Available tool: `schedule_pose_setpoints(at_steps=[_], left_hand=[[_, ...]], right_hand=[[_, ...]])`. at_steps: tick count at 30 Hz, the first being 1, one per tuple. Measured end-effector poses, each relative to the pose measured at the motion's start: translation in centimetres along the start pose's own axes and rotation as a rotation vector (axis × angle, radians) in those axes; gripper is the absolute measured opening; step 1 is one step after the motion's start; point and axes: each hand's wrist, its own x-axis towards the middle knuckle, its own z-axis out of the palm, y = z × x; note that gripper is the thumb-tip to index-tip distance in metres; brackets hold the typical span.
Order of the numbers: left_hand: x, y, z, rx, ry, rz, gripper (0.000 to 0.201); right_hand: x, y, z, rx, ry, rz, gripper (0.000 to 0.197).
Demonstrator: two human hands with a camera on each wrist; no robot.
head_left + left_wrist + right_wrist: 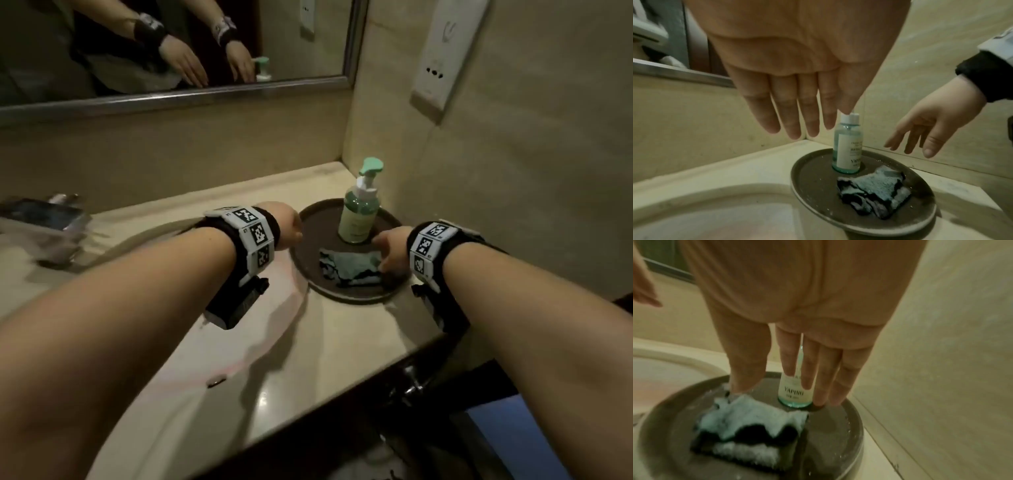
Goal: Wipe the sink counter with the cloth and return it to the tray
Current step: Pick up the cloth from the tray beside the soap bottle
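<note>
While both arms reach forward over the bench (342, 342), the cloth (349, 269) lies crumpled on the round dark tray (308, 274), at about 6 o'clock from the soap bottle (359, 216) that stands upright on the same tray. This cloth is pale blue-green with dark folds, and in the left wrist view it (873, 193) rests apart from the bottle (847, 155), nearer to the front rim of the tray (812, 181). The right hand (390, 250) hangs over the tray at 3 o'clock from the cloth, released, with its fingers (908, 139) straight and a little spread, and it holds nothing. In the right wrist view the thumb (748, 363) points down toward the far edge of the cloth (748, 415); it seems to come very close to it, but the picture is blurred and I cannot tell if it touches. The left hand (287, 222) floats at 9 o'clock from the tray, also released, its fingers (789, 113) straight and close together, well above the bench and holding nothing. At 7 o'clock from the tray is the curved rim of the sink basin (205, 394), and at 9 o'clock, far to the left, a metal faucet (44, 222). A mirror (171, 44) on the back wall reflects the two hands.
</note>
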Motion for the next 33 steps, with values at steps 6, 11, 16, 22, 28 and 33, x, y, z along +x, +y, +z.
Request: schedule_pose_setpoints(at_steps=[6,11,16,22,28,33], left_hand=[[3.3,4.3,3.9,-0.024,-0.129,-0.01,0.037],[5.0,5.5,5.9,-0.03,-0.196,-0.029,0.039],[6.0,5.1,6.8,-0.054,-0.223,-0.039,0.057],[6.5,4.6,5.4,-0.237,-0.133,-0.074,0.052],[6.4,3.2,1.6,-0.543,-0.066,-0.12,0.036],[6.5,1.5,0.5,-1.09,-0.052,-0.197,0.014]], right_hand=[[4.1,1.5,2.2,-0.013,-0.036,-0.145,0.079],[6.0,2.4,3.4,0.018,0.032,-0.243,0.054],[6.5,3.0,1.7,0.279,0.04,-0.22,0.032],[6.6,2.1,-0.5,1.028,-0.124,-0.221,0.022],[6.8,1.7,-3.1,1.43,-0.087,-0.036,0.049],[5.6,1.4,-4.9,1.356,-0.239,-0.16,0.04]])
